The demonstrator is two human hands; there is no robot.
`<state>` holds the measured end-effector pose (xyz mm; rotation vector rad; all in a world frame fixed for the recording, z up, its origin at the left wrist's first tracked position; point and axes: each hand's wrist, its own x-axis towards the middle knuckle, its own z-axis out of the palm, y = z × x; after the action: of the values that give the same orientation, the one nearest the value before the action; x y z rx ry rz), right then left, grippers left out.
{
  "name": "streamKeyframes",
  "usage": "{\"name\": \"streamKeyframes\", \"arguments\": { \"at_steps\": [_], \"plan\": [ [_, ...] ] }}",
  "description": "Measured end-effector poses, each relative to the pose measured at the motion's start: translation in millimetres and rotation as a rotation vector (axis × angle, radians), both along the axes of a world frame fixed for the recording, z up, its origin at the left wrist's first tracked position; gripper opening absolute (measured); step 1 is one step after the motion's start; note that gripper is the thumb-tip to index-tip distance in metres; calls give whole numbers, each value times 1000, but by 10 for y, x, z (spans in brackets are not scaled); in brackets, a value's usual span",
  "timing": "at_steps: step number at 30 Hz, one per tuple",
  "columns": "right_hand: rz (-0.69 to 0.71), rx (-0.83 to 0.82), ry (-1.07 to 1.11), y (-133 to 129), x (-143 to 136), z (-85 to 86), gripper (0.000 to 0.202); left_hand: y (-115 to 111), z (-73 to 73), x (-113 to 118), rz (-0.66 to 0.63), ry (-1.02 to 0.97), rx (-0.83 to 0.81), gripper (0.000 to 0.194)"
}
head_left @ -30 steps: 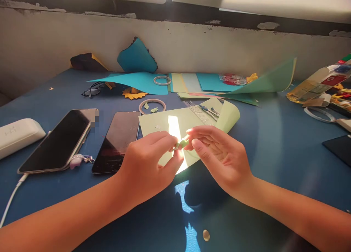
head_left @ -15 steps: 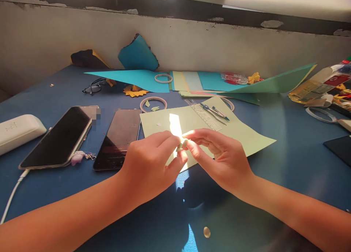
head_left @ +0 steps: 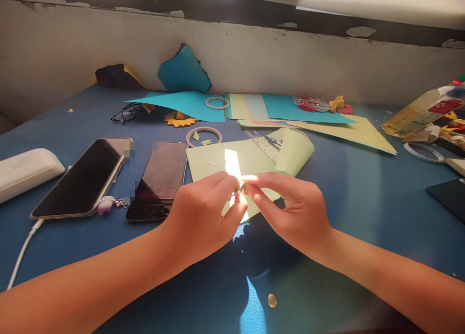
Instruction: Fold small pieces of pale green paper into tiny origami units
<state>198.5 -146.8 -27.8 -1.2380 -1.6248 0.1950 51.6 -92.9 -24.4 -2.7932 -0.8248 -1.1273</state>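
My left hand (head_left: 207, 213) is closed, its thumb and fingertips pinching a small piece of green paper (head_left: 239, 189). From the other side my right hand (head_left: 300, 213) pinches the same scrap between thumb and index finger; the fingertips nearly hide it. Both hands are over a pale green sheet (head_left: 209, 160), where a bright strip of sunlight falls. The sheet's right side is curled up and over, partly covering a clear ruler (head_left: 259, 142) and a compass (head_left: 271, 140).
Two phones (head_left: 85, 179) (head_left: 160, 183) and a white case (head_left: 27, 171) lie left. Tape rolls (head_left: 188, 138) (head_left: 207, 103), glasses (head_left: 123, 115) and coloured sheets (head_left: 308, 112) are farther back. A bottle (head_left: 421, 113) tilts at right. A small round metallic object (head_left: 272, 300) lies in front.
The green sheet's right side has curled up over the compass. At the back, the raised large sheet on the right has dropped flat. My fingertips have closed tighter around the paper scrap.
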Motion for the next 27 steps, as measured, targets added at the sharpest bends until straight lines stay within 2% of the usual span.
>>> {"name": "streamKeyframes", "arguments": {
  "at_steps": [3,5,9,13,21,27],
  "plan": [
    [128,0,30,-12,22,43,18,5,10,2,13,-45,-49,18],
    [148,-109,151,-8,42,70,19,16,22,-10,8,-42,-11,17],
    [184,-411,433,39,93,107,16,42,59,-44,-80,29,250,12],
    [252,-528,522,82,118,146,15,56,99,-64,-131,105,419,12],
    [321,-547,460,94,127,187,9,61,107,-69,-133,110,437,8],
    [248,-500,454,78,144,182,7,65,113,-81,-106,113,467,9]
  ]
}}
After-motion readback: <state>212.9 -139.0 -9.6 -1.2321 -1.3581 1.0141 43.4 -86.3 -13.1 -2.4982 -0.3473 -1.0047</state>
